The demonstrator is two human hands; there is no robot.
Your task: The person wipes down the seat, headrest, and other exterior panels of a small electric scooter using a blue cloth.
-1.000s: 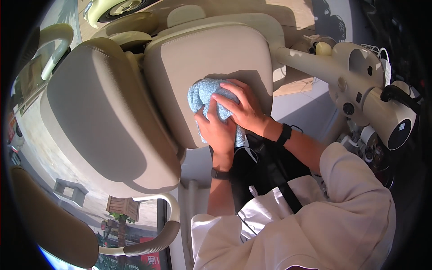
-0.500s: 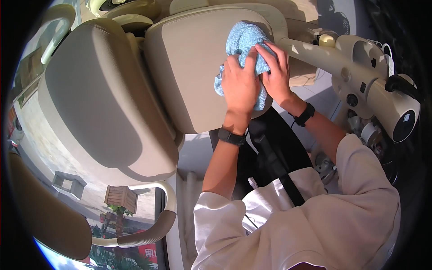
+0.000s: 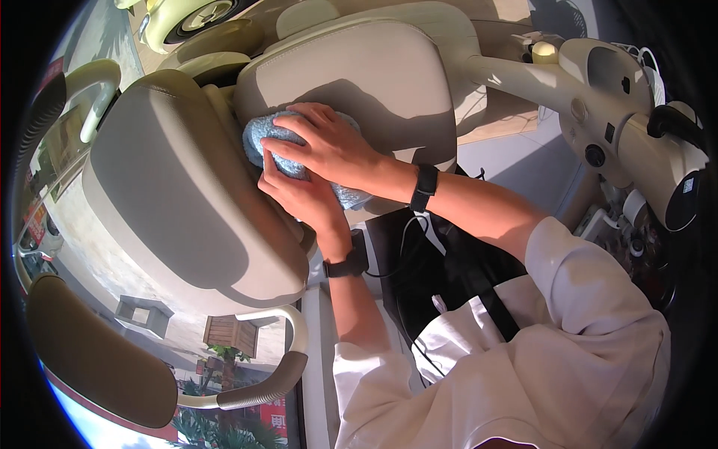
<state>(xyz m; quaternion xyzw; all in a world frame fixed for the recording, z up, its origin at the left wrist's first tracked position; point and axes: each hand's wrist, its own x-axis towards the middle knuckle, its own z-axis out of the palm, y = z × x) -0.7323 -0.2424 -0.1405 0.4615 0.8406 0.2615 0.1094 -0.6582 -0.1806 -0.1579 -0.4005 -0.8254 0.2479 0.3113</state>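
A light blue towelling cloth (image 3: 258, 136) lies bunched on the beige padded seat (image 3: 389, 60), by the edge where it meets the padded backrest (image 3: 161, 179). My right hand (image 3: 333, 146) reaches across from the right and presses on top of the cloth, its fingers curled over it. Just nearer to me, my left hand (image 3: 303, 198) grips the cloth's near side, fingers pointing toward the backrest. The two hands touch or nearly touch. Part of the cloth is hidden beneath them.
A curved armrest (image 3: 288, 359) juts out at the near left, below a brown headrest pad (image 3: 97, 352). At the right stands a beige jointed arm (image 3: 598, 112) with a black handle (image 3: 677, 131). A small yellow vehicle's wheel (image 3: 206, 19) shows at the far left.
Both hands have moved left across the seat with the cloth, from its right end to the backrest side. The right arm now stretches across, and the view has shifted slightly.
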